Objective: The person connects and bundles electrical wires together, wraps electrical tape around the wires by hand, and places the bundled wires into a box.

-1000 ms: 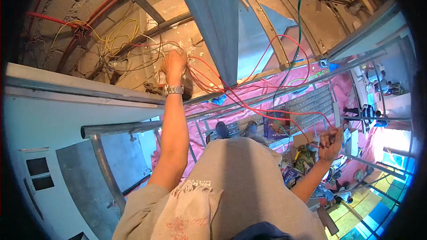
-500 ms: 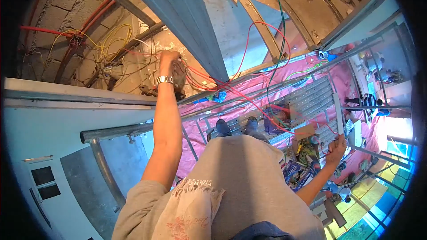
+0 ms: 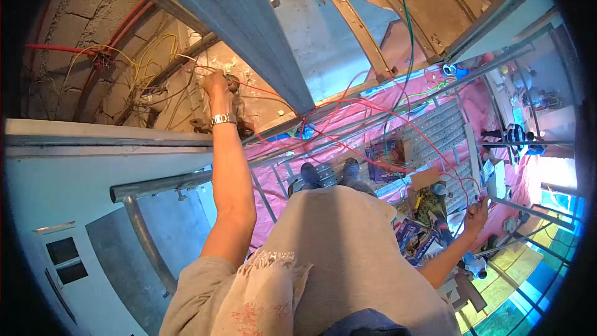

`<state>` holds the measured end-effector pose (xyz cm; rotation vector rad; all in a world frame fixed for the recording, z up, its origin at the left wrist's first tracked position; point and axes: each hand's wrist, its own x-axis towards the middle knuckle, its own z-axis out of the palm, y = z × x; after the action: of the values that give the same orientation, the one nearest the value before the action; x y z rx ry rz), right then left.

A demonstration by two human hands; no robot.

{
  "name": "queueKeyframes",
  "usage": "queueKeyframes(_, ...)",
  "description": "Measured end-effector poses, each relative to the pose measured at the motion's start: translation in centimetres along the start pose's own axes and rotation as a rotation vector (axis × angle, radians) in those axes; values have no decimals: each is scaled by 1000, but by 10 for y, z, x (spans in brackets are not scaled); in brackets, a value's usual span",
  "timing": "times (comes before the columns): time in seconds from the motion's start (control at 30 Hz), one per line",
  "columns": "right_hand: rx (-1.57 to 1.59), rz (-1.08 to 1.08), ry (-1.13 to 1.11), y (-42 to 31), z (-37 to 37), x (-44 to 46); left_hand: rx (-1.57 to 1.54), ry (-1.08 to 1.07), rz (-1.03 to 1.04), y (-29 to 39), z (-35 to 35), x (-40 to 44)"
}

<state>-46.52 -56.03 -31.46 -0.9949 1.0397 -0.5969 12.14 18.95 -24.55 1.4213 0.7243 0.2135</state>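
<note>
Up at the wall opening, my left hand [image 3: 216, 84], with a metal watch [image 3: 223, 119] on its wrist, is closed around a red wire [image 3: 256, 89]. Pale and yellow wires [image 3: 152, 65] hang in a tangle beside it. Off to the right and lower down, my right hand [image 3: 477, 213] pinches the red wire's other stretch. Between the hands the wire sags in long curves past the grey metal post [image 3: 249, 31] and over the scaffold. Fingers of both hands are partly hidden.
Below my feet is a perforated metal scaffold plank [image 3: 429, 140] over pink sheeting [image 3: 267, 190]. An open box of supplies [image 3: 429, 208] stands near my right arm. A green cable [image 3: 405, 12] hangs ahead. A steel pipe [image 3: 149, 186] runs at left, and a person [image 3: 515, 140] is far below.
The raised loop of red wire at the upper middle has dropped and spread toward the right. My left hand has shifted slightly up and left, my right hand slightly down.
</note>
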Motion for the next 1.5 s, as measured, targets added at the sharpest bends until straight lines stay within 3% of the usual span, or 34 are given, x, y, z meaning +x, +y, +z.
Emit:
queueKeyframes(0.07,33,-4,36,-5,20,-9,-74,-126,139,-12,-7,11)
queueKeyframes(0.17,-3,-18,-58,-6,46,-23,-94,-62,175,-6,-3,-8)
queueKeyframes(0.3,-91,111,-100,-2,79,-47,-141,-94,105,-8,-4,-18)
queueKeyframes(0.37,-147,144,-237,18,78,-43,-174,-95,1,-13,-6,-17)
queueKeyframes(0.57,-252,127,-271,25,128,-68,-7,-133,25,-25,-10,-8)
queueKeyframes(0.8,72,9,-422,-16,160,-89,108,-162,106,-34,-10,-8)
queueKeyframes(0.93,-92,-213,-320,-44,162,-91,286,-192,207,-47,-10,-5)
queueKeyframes(1.0,-340,-406,-228,-51,156,-92,542,-130,366,-48,-18,6)
queueKeyframes(1.03,-762,-578,-229,-53,135,-80,569,-158,369,-46,-22,10)
queueKeyframes(1.07,-707,-641,-234,-48,123,-71,588,-152,310,-25,-16,-24)
queueKeyframes(1.1,-586,-599,-189,-48,120,-72,585,-152,374,-27,-16,-24)
queueKeyframes(1.13,-471,-553,-141,-53,116,-74,632,-164,314,-28,-16,-20)
queueKeyframes(1.27,-432,-465,-177,-69,88,-73,760,-146,210,-19,-16,-23)
queueKeyframes(1.37,-559,-534,-39,-78,66,-68,674,-94,229,-21,-13,-23)
queueKeyframes(1.43,-402,-645,88,-84,59,-66,500,-52,192,-17,-13,-31)
queueKeyframes(1.47,-165,-439,171,-97,56,-72,498,-49,197,-15,-15,-28)
queueKeyframes(1.5,-161,-439,166,-101,52,-73,430,-81,151,-22,-18,-20)
